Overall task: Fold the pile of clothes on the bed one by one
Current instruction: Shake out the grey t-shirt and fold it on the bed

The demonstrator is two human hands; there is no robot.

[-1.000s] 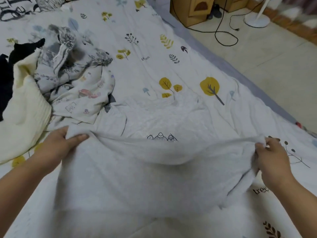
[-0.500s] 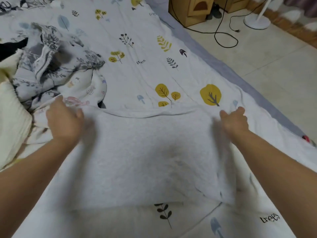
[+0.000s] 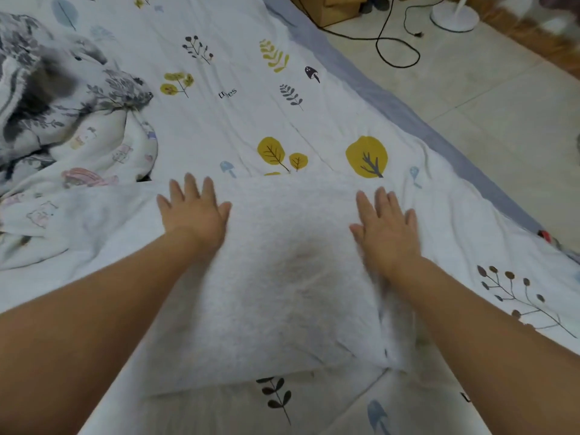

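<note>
We see left hand (image 3: 193, 215) and right hand (image 3: 387, 229) flat, fingers (image 3: 188, 189) spread, gripping nothing, pressing the folded grey garment (image 3: 282, 277) on the bed (image 3: 235, 120); unfolded pile (image 3: 69, 130) lies left.

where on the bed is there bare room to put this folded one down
Bare sheet lies beyond the light grey folded garment, between the unfolded clothes pile and the grey bed edge. A narrower strip runs right of the right hand. Left of the left hand is crowded.

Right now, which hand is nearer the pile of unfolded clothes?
Left. The left hand lies flat on the grey garment, just right of the pile of unfolded clothes; the right hand lies flat farther right.
</note>
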